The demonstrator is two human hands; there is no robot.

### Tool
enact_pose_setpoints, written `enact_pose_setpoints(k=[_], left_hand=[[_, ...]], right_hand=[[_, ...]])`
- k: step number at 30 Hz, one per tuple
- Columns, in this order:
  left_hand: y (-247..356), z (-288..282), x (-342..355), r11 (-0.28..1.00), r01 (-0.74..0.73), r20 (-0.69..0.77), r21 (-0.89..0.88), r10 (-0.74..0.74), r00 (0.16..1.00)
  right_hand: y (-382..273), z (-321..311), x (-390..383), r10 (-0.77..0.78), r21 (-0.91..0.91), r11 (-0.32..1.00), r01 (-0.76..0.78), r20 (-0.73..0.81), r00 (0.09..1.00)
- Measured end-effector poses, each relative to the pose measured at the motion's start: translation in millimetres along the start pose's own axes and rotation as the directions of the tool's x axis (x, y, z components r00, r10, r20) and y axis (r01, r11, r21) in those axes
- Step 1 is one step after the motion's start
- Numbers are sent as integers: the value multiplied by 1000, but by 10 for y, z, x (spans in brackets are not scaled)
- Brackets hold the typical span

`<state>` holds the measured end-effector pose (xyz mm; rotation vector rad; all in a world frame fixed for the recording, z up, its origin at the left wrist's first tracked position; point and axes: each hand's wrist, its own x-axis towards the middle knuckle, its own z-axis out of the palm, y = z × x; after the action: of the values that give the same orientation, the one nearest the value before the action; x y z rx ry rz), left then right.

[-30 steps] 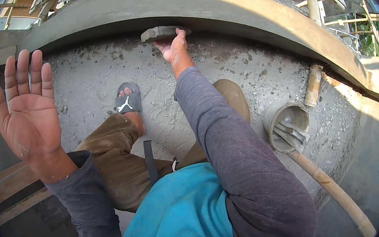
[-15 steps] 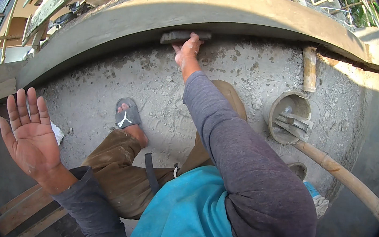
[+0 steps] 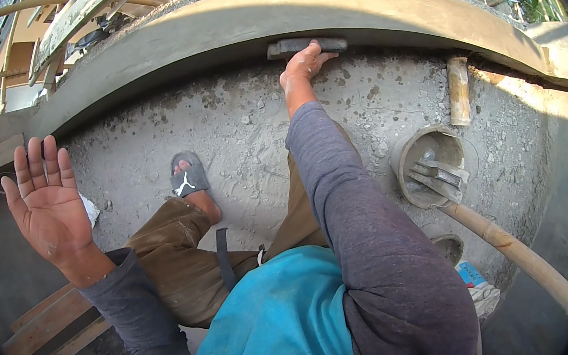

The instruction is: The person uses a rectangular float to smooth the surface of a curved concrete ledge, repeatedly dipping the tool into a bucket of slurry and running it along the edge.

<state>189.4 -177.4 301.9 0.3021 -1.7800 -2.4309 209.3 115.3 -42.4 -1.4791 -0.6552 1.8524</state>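
My right hand reaches far forward, its fingers wrapped round a dark grey, block-shaped float. The float lies along the inner face of a low, curved concrete wall, its far side seeming to touch the plaster. Raised at the left, my left hand is empty, palm up with the fingers stretched out. A small white scrap shows on the ground just beyond that palm. The underside of the float and some of my right fingers are hidden.
On the right stands a bucket with a wooden-handled trowel-like tool in it. Bamboo poles lie beside it, and a short bamboo piece is near the wall. A second round container and a bag sit closer. Planks lie lower left.
My right hand has slid the float to the right along the curved wall. The left hand stays raised and open, almost in place. The whole view has shifted slightly.
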Motion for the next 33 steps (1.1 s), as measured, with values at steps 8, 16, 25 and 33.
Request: enact_pose_setpoints(k=[8,16,25,33], left_hand=[[-178,93,57,998,45,14,38,-46,999],[60,23,-113,1000,-13,-100,26,15,995],[38,69,-119,998,-52,-72,31,54,996],[186,-119,-126,998,-64,-41,-8,63,997]], right_hand=[[467,-112,-348,430,2,898,-441,218,876],[-918,-539,789,-117,121,985,123,-52,992],[1005,477,-623,519,203,746,-634,418,745],[166,-151,-96,238,97,964,-247,96,967]])
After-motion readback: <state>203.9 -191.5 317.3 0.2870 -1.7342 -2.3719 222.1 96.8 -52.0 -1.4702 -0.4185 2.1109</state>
